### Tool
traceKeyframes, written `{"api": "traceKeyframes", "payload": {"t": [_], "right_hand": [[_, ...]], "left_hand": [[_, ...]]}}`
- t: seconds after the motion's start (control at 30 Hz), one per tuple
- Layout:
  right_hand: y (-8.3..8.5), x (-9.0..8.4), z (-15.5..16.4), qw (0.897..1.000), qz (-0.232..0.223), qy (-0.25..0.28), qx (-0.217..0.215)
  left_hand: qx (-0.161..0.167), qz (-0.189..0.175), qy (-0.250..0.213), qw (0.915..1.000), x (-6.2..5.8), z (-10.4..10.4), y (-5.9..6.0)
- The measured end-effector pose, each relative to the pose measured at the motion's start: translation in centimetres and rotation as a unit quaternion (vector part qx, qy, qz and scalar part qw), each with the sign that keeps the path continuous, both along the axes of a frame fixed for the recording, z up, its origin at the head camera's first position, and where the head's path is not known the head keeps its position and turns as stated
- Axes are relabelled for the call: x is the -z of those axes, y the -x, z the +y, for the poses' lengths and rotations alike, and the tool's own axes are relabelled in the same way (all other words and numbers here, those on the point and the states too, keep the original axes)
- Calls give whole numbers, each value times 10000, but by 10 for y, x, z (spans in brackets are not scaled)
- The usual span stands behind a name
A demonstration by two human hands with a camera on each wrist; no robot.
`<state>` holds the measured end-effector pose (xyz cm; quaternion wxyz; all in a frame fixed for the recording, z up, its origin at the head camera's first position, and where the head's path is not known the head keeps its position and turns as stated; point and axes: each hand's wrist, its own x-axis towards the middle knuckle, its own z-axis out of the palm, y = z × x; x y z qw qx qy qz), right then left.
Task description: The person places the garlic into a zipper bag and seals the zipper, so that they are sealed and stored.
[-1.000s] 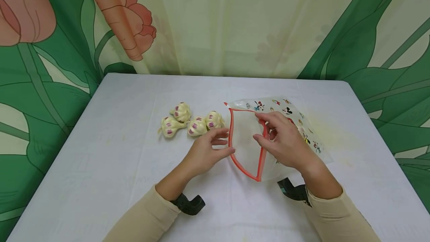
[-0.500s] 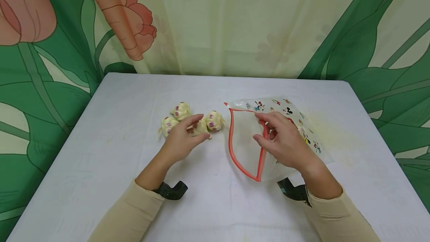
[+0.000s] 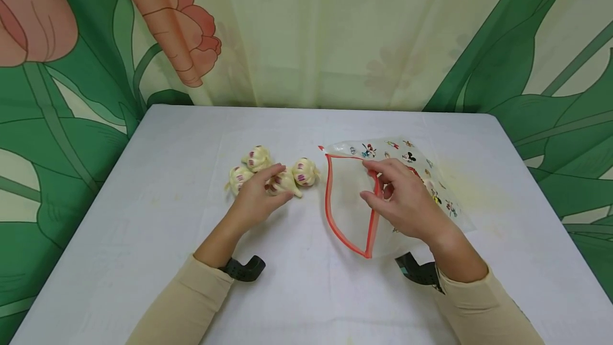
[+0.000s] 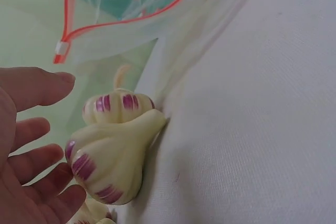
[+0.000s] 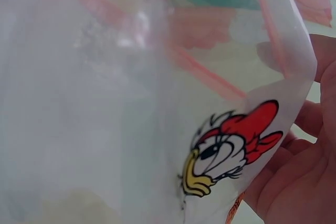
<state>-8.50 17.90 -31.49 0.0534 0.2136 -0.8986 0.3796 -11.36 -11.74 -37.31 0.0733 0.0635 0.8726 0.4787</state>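
My left hand (image 3: 258,196) reaches over a garlic bulb (image 3: 284,182), cream with purple patches. In the left wrist view its fingers are spread and loosely bent beside this bulb (image 4: 113,158), not wrapped round it; a fingertip may touch it. Another garlic bulb (image 3: 305,172) stands just to its right, and two more lie to the left, one partly behind the hand. My right hand (image 3: 407,196) holds the rim of a clear zip bag (image 3: 351,206) with a red zip edge and cartoon prints. The bag's mouth gapes toward the garlic; plastic partly covers the right fingers in the right wrist view.
A white cloth covers the table (image 3: 143,228), whose far edge meets a patterned curtain (image 3: 335,36). The bag's printed body (image 3: 426,174) spreads behind and right of the right hand. A white zip slider (image 4: 61,48) sits at one corner of the mouth.
My left hand has left the bag's left edge and moved left to the garlic, then stayed nearly still. My right hand and the bag keep their place.
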Motion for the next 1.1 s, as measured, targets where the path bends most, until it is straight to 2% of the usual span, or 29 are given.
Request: {"api": "traceKeyframes", "payload": {"t": [0.27, 0.53, 0.8, 1.1], "right_hand": [[0, 1, 0, 10000, 35, 1, -20], [0, 1, 0, 10000, 18, 29, -2], [0, 2, 0, 10000, 66, 13, -3], [1, 3, 1, 10000, 86, -10, -11]], "left_hand": [[187, 130, 310, 9993, 1, 0, -2], [354, 276, 962, 9944, 2, 1, -5], [359, 402, 1126, 9922, 3, 0, -6], [632, 317, 1078, 9917, 3, -3, -6]]}}
